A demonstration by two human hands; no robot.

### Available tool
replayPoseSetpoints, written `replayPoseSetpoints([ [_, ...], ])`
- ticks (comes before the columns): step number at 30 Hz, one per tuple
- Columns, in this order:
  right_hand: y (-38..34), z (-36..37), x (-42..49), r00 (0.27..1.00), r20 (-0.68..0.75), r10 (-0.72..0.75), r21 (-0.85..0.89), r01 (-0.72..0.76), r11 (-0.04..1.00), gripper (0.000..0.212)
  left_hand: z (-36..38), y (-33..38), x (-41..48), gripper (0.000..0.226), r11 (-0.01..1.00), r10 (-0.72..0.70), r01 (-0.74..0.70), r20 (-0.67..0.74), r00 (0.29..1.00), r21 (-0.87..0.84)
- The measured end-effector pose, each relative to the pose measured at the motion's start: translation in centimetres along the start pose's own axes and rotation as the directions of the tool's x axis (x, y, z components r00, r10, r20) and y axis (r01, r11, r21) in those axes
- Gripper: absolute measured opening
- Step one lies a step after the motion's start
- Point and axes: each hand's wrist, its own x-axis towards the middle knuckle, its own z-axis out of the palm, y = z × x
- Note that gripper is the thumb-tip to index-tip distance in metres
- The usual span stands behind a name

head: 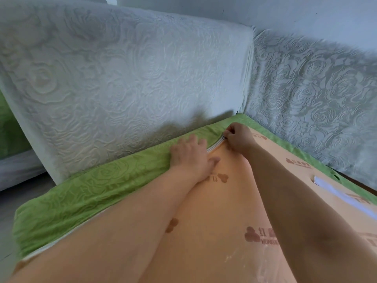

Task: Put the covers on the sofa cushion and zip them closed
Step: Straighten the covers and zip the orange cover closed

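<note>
A sofa cushion lies flat in front of me, its orange underside (214, 231) printed with brown logos. The green rose-embossed cover (85, 193) wraps its far and left edges. A white zipper (216, 144) runs along the seam between green and orange. My right hand (238, 137) pinches the zipper pull (224, 137) near the far corner. My left hand (191, 156) lies flat with straight fingers, pressing the green fabric down just left of the zipper.
A pale grey-white embossed cushion (122, 82) leans upright behind the green one. A grey rose-patterned cushion or sofa back (318, 103) stands to the right. A white strip (342, 199) shows on the orange fabric at right. Floor (12, 203) lies at left.
</note>
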Motion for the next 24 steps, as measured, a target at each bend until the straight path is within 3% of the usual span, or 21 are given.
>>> replayPoseSetpoints([
  [5,1.5,0.4,0.4,0.986,-0.111,-0.126,-0.079,0.118,0.990,0.013,2.7,2.9,2.9,0.047,0.996,0.091,-0.091,0.001,0.996,-0.012],
  [9,2.9,0.5,2.1,0.988,-0.156,-0.013,-0.033,0.008,0.999,0.014,3.6,2.7,3.0,0.048,0.994,0.108,-0.109,-0.018,0.994,-0.007],
  [17,4.2,0.7,4.4,0.991,-0.057,0.124,-0.013,-0.125,0.992,0.016,4.7,2.7,3.0,0.048,0.995,0.101,-0.102,-0.033,0.994,-0.012],
  [24,3.3,3.1,2.1,0.973,-0.101,0.209,-0.287,-0.230,0.930,0.036,4.9,2.4,3.0,0.046,0.995,0.092,-0.091,0.013,0.996,-0.033],
])
